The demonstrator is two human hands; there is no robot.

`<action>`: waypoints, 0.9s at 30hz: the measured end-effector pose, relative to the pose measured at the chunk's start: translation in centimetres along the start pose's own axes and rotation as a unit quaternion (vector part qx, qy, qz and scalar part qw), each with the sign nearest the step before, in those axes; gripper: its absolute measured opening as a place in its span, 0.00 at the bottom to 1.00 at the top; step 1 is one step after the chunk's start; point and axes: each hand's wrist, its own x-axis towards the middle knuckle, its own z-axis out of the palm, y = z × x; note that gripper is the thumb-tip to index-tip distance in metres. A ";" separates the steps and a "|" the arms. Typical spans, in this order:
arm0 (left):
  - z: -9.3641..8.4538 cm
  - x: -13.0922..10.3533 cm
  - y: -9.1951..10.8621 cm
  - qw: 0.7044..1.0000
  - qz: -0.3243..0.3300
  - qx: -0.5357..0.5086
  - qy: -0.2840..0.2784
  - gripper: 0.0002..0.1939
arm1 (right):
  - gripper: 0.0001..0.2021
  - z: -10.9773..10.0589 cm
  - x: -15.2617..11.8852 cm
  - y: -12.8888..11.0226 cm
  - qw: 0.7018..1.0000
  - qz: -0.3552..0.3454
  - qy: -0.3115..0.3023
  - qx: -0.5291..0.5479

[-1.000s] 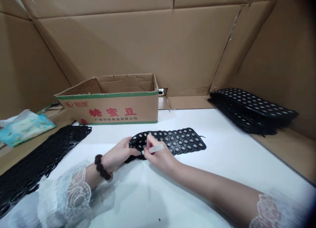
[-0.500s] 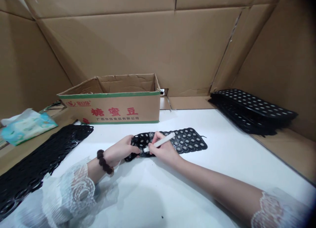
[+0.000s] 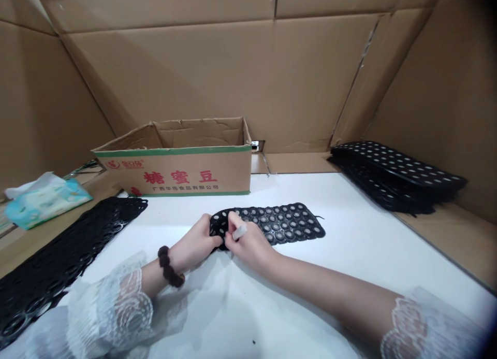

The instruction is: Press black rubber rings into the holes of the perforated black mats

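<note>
A black sheet (image 3: 289, 223) with rows of round grey-centred discs lies on the white table, its left end curled up. My left hand (image 3: 196, 243) grips that curled end between thumb and fingers. Pinched in my right hand (image 3: 248, 245) is a white stick-like tool (image 3: 239, 232), seen nearly end-on over the left part of the sheet. The tool's tip is hidden by my fingers. Both hands are close together, almost touching.
Behind stands an open cardboard box (image 3: 178, 170) with red lettering. Black perforated sheets (image 3: 62, 260) lie at left, near a tissue pack (image 3: 48, 199). A stack of black dotted sheets (image 3: 396, 167) rests at right, beside cardboard walls (image 3: 217, 69).
My right hand has shifted left toward my left hand, and the white tool has swung from lying slantwise to pointing more toward the camera. The left end of the sheet is folded differently.
</note>
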 end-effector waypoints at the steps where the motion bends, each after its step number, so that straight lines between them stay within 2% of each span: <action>1: -0.3 0.0 0.0 1.000 0.006 -0.004 -0.023 0.11 | 0.04 0.1 0.1 0.1 1.000 -0.002 0.002 -0.004; 6: -2.0 0.8 -0.3 0.994 0.022 0.023 -0.106 0.16 | 0.05 0.3 0.0 0.5 0.998 -0.015 0.022 0.051; 9: -2.8 1.3 -0.2 0.987 0.037 0.014 -0.156 0.20 | 0.06 -0.4 0.0 0.6 0.993 -0.025 0.029 0.114; 14: -3.6 1.6 0.0 0.966 0.066 -0.086 -0.236 0.29 | 0.05 -3.0 1.4 1.3 0.973 0.000 0.126 0.192; 16: -3.7 1.6 -0.2 0.950 0.084 -0.115 -0.277 0.32 | 0.05 -3.6 2.1 1.9 0.971 0.003 0.113 0.213; 21: -4.0 2.0 -0.8 0.928 0.085 -0.122 -0.342 0.33 | 0.07 -3.5 3.1 3.6 0.980 0.025 0.015 0.197; 24: -4.5 2.3 -0.9 0.935 0.075 -0.092 -0.334 0.28 | 0.07 -3.3 3.1 3.9 0.980 0.009 -0.032 0.196; 27: -5.2 2.5 -1.0 0.949 0.085 -0.052 -0.298 0.22 | 0.06 -3.5 2.9 3.4 0.986 0.001 -0.019 0.164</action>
